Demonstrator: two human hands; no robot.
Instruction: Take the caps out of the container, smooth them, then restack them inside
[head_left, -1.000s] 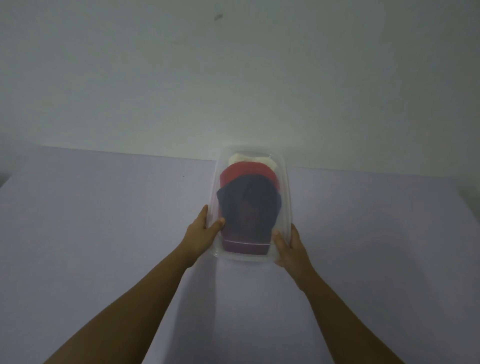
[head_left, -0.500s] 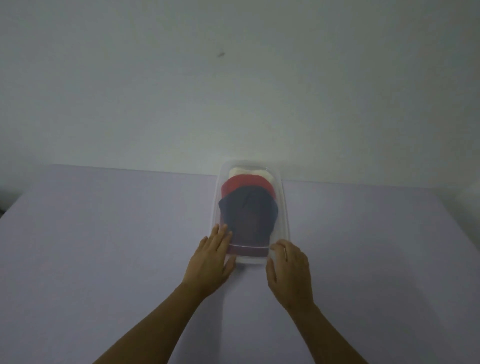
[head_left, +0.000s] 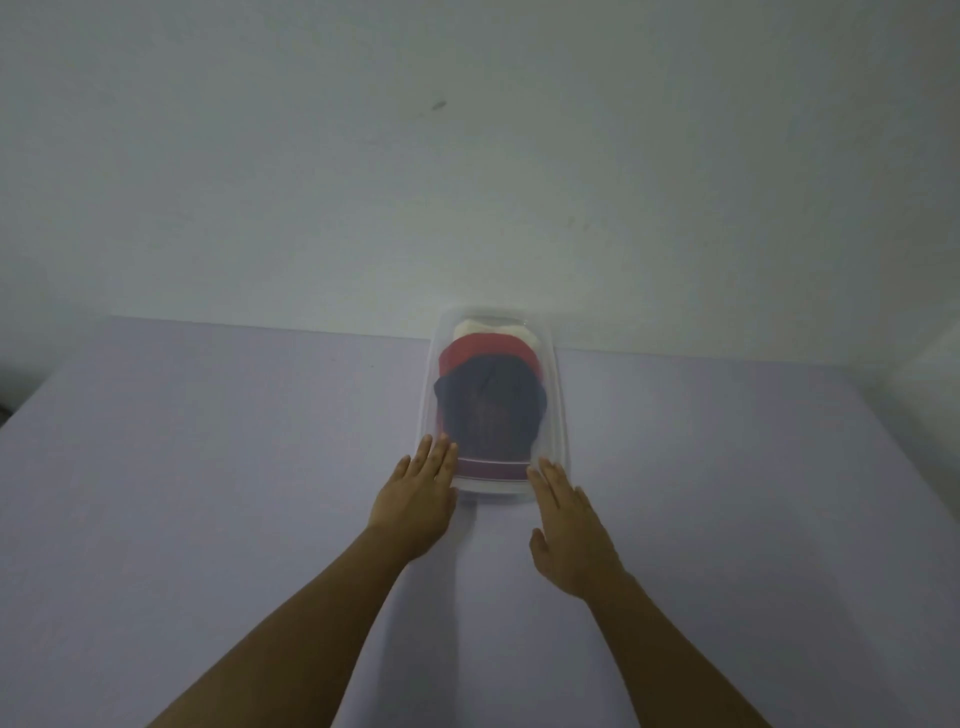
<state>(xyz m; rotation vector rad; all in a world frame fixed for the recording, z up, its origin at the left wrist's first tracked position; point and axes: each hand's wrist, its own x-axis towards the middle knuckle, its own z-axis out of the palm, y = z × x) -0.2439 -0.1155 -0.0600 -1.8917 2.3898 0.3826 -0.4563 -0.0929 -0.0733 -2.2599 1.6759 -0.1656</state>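
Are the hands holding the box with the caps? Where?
Nothing is held. Both hands are flat with straight fingers: the left hand is at the container's near left corner, the right hand at its near right corner.

A person's left hand (head_left: 415, 501) and right hand (head_left: 571, 535), pictured in the room's dim, greyish light: both are bare, with long fingers (head_left: 440, 460) and slim, unclothed forearms (head_left: 291, 623) as far as they show.
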